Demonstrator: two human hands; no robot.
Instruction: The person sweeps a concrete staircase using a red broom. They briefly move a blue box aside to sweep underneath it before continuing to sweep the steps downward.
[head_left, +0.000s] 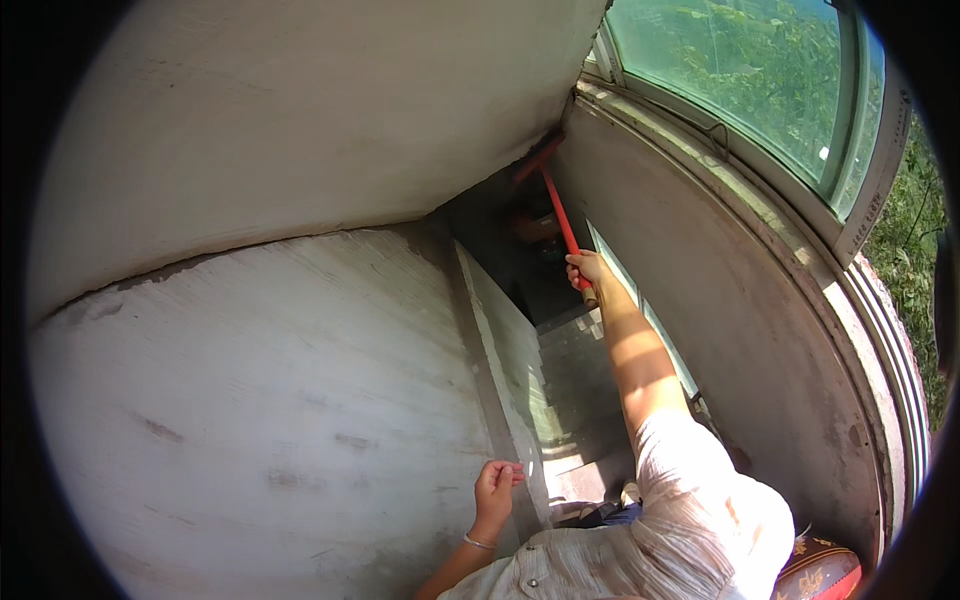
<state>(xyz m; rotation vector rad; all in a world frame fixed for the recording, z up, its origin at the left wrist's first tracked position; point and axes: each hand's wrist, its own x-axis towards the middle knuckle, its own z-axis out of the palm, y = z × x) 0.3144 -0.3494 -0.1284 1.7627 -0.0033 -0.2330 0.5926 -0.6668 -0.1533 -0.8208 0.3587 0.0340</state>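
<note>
My right hand (587, 271) grips the lower part of a red long-handled brush or broom (561, 202), close to the handle's butt end. The arm is stretched out ahead, and the brush's wide red head (538, 159) is up at the dark corner where the sloped ceiling (337, 112) meets the wall under the window (697, 247). Shadow hides whether the head touches there. My left hand (496, 486) is held low before my body, fingers curled in and nothing visible in them. It is nearest to the pale, smudged wall (285, 390) on the left.
A narrow stairwell with steps (577, 375) lies below, darkening at its far end. A raised ledge (491, 360) runs along the left wall. At right are a green-tinted sliding window (735, 82) and its sill (750, 195). A patterned red-brown item (817, 570) sits at bottom right.
</note>
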